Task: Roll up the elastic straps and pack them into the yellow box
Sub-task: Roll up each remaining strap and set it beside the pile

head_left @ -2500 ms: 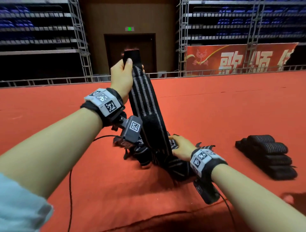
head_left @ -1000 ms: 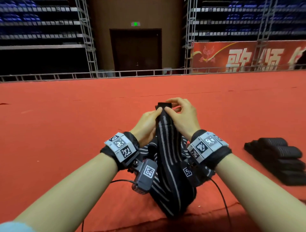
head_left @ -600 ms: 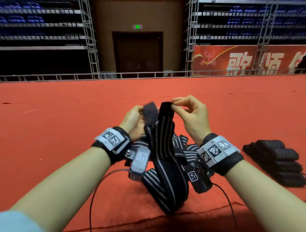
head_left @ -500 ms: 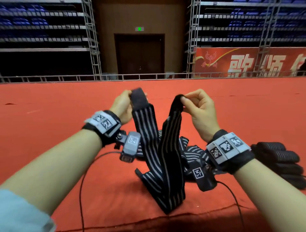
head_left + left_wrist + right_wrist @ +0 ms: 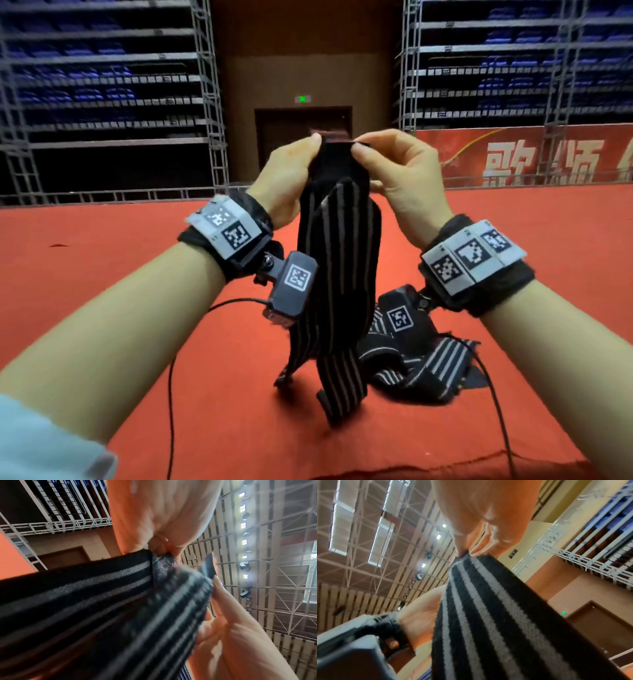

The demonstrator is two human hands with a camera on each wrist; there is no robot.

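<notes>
The strap's (image 5: 337,267) top end is covered by the fingers (image 5: 310,145) of both hands, so its tip cannot be read. In the left wrist view, the strap below the fingers (image 5: 221,586) is motion-blurred. Both forearms run off the lower frame edge.

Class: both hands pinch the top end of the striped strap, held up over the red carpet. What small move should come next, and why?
Probably fold the pinched end over to start the roll: the left hand and right hand hold the strap by its top edge while the rest hangs unrolled.
</notes>
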